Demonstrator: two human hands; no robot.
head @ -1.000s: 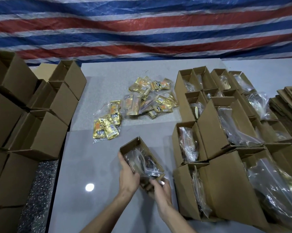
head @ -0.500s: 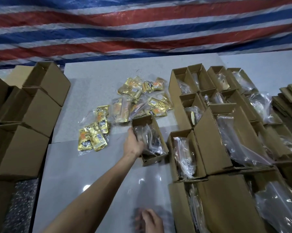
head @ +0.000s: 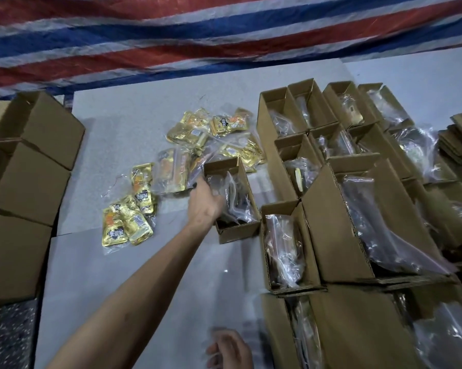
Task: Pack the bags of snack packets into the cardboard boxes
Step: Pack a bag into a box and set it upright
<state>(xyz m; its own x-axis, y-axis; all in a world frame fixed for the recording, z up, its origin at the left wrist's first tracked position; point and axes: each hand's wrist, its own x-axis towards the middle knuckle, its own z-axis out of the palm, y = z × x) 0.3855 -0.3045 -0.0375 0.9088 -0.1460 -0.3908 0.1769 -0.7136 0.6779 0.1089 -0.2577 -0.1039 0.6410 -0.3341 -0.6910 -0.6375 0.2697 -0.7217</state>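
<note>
A second ago both hands held the small box close to the body; now the left hand alone has carried it out across the surface and grips its near wall, setting it down just beside the row of filled boxes. A clear bag already sits inside it, so this box looks packed and ready to join the others. The right hand has dropped back to the bottom edge, fingers loosely curled and holding nothing as far as the blur allows. Loose bags of snacks wait on the surface beyond. What the clear bag holds is too dark to read.
</note>
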